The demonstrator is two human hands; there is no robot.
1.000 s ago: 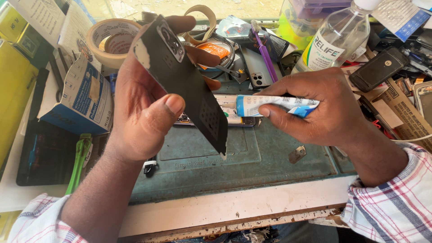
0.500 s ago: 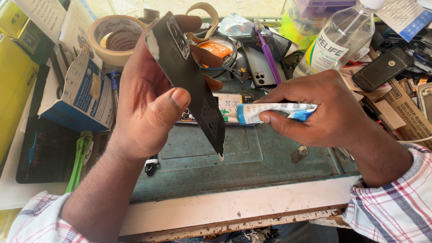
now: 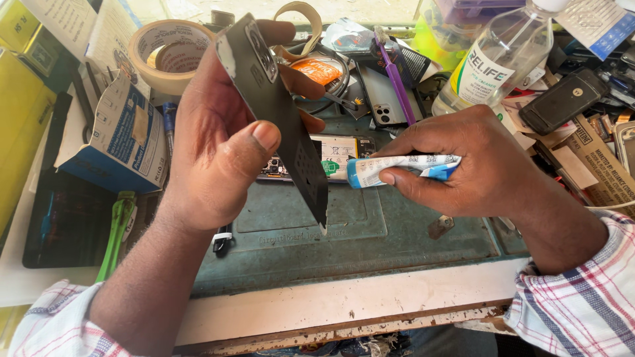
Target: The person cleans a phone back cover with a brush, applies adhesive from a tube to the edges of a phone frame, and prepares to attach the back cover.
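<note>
Black phone back cover in left hand's closed grip, white-blue glue tube in right hand's.

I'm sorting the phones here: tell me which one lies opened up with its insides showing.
The phone lying flat on the green mat, just behind the held back cover; its battery and board are exposed. The black phone at the right is closed.

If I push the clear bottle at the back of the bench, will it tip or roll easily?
The clear bottle stands upright and tall, so a push near its cap would probably tip it. It looks only partly filled, so likely light. On its side, its round body may roll, though the black phone beside it would likely stop it.
</note>
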